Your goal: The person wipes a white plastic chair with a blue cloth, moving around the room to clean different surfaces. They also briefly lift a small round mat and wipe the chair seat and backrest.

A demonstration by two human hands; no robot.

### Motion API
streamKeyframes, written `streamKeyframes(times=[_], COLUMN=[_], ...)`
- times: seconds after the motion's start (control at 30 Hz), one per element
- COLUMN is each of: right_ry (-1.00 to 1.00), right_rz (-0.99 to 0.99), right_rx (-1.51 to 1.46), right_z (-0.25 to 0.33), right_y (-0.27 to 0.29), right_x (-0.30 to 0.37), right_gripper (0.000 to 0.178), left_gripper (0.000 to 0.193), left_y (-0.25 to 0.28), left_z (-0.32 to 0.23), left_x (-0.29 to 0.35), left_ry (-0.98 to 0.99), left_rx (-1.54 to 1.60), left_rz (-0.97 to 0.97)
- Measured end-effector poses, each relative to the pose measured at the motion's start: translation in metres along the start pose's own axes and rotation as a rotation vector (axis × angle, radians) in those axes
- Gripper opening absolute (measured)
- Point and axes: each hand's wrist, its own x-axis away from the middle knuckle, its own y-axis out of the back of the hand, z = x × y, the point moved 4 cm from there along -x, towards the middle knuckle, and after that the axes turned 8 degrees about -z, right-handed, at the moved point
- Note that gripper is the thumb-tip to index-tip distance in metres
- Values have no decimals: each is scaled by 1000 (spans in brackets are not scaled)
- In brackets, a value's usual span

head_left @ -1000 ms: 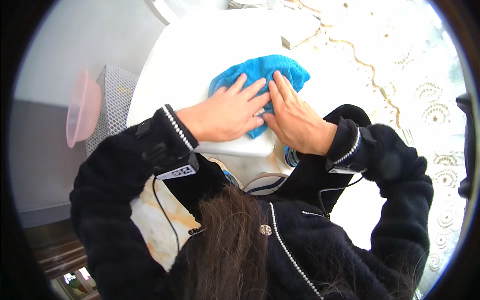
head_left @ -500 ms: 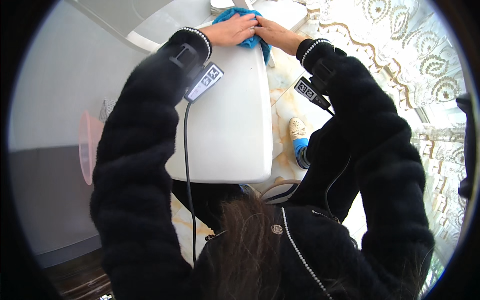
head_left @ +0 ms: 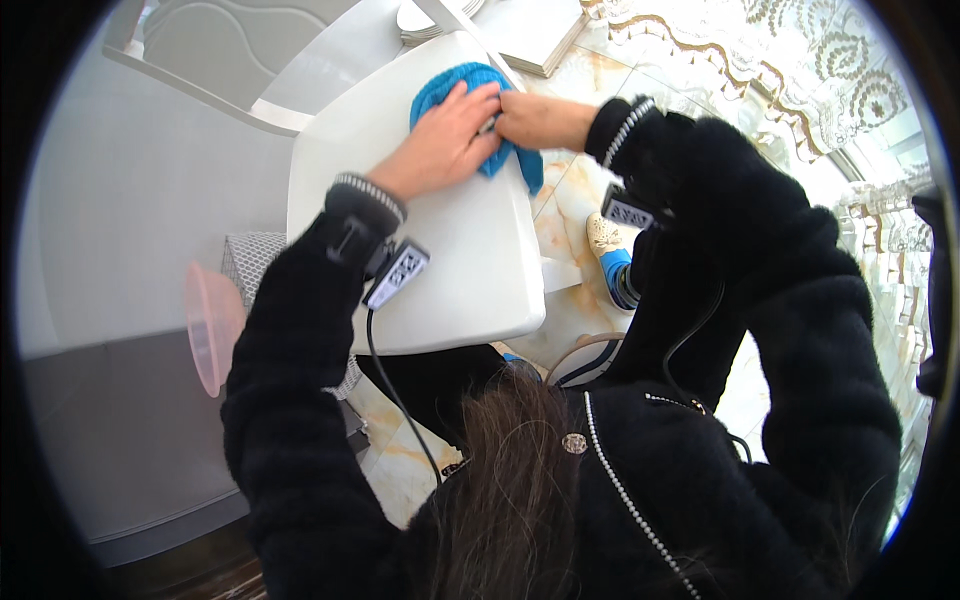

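Observation:
A blue cloth [head_left: 432, 97] lies bunched on the far right part of a white chair seat [head_left: 450, 270], and one corner hangs over the seat's right edge. My left hand [head_left: 442, 140] rests on the cloth with its fingers spread, holding none of it in a fist. Beside it, my right hand [head_left: 540, 122] has its fingers curled onto the cloth, touching the fingers of the left. The fingertips of the right hand are partly hidden. Both wrists carry strapped devices, the left one [head_left: 398, 274] with a cable hanging over the seat.
The chair's backrest [head_left: 235, 50] rises at the upper left. A pink basin [head_left: 212, 330] and a white mesh basket [head_left: 250, 262] are left of the seat. White flat pieces [head_left: 535, 40] lie beyond it. Lace curtains [head_left: 700, 40] hang on the right, above marble-patterned tiles.
Both hands and the cloth have come nearer along the seat. My left hand has turned and spread over the cloth; my right fingers have curled in. The view has shifted a little.

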Motion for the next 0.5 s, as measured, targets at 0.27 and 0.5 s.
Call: streamKeyframes(times=[0.27, 0.5], right_ry=[-850, -816], right_rz=[-109, -412], right_rx=[-1091, -994], right_z=[84, 30], right_y=[24, 0], right_x=[55, 29], right_gripper=[33, 20], left_gripper=[46, 47], left_y=[12, 8], left_z=[-92, -25], left_x=[31, -7], left_ry=[-6, -5], left_rx=[78, 1], left_rz=[177, 134])
